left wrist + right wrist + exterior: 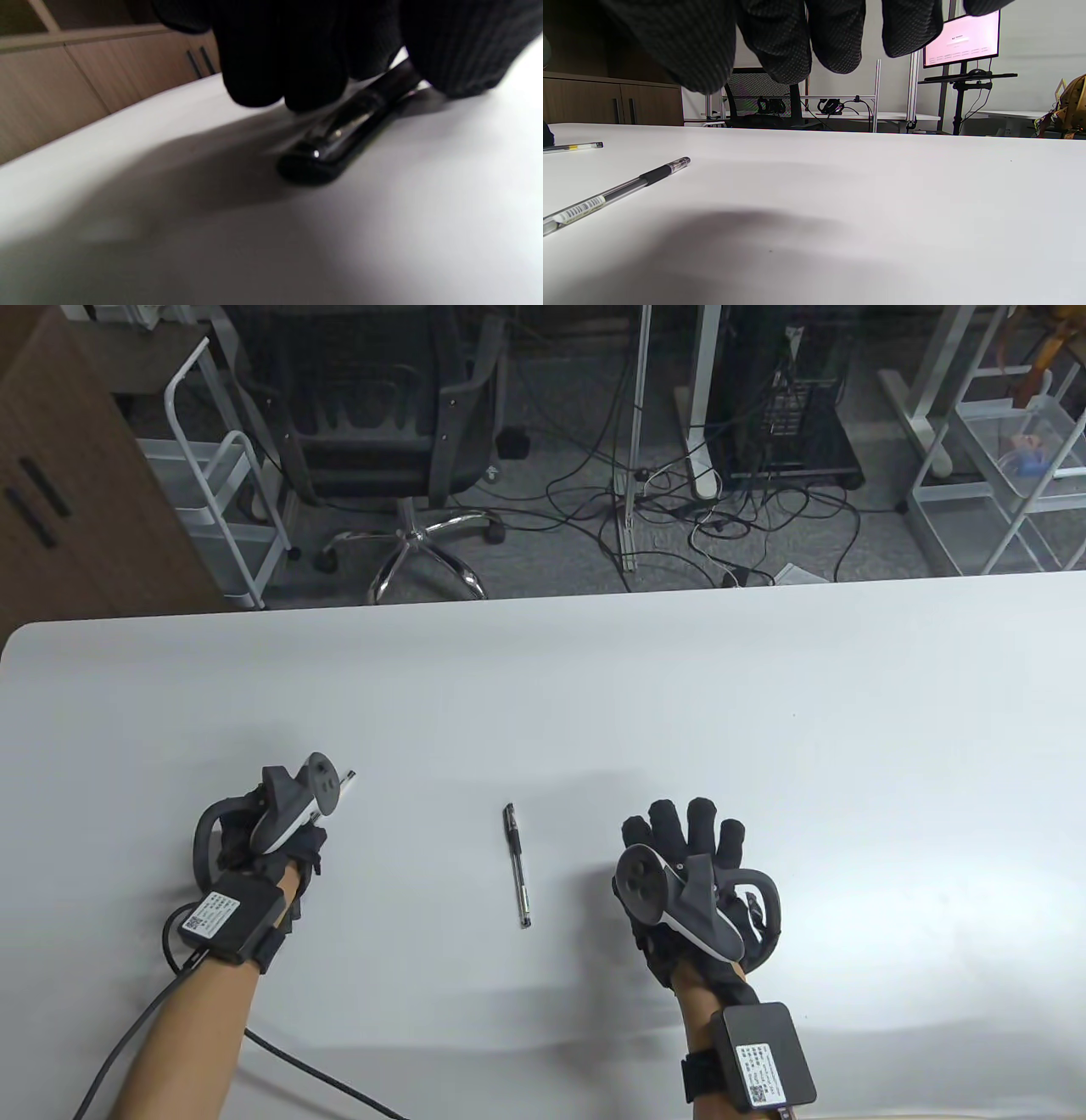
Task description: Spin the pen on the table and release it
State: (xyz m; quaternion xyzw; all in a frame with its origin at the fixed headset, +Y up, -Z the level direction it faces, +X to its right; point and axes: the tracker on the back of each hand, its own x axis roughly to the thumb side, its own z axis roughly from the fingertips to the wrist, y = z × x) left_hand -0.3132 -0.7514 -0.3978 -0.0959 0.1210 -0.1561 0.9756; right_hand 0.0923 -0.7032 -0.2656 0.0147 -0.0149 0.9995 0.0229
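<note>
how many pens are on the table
2. One pen lies free between the hands. A second pen lies on the table under the left hand, whose fingers touch it, mostly hiding it from above.

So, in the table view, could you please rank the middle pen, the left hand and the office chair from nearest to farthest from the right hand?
1. Middle pen, lying free on the table just left of the right hand.
2. Left hand, further left, holding a second pen.
3. Office chair, on the floor beyond the table's far edge.

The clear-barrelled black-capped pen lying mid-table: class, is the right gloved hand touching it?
Apart. In the table view, bare white table separates the clear-barrelled black-capped pen from the right gloved hand; the right wrist view also shows those fingers hanging off to its side.
</note>
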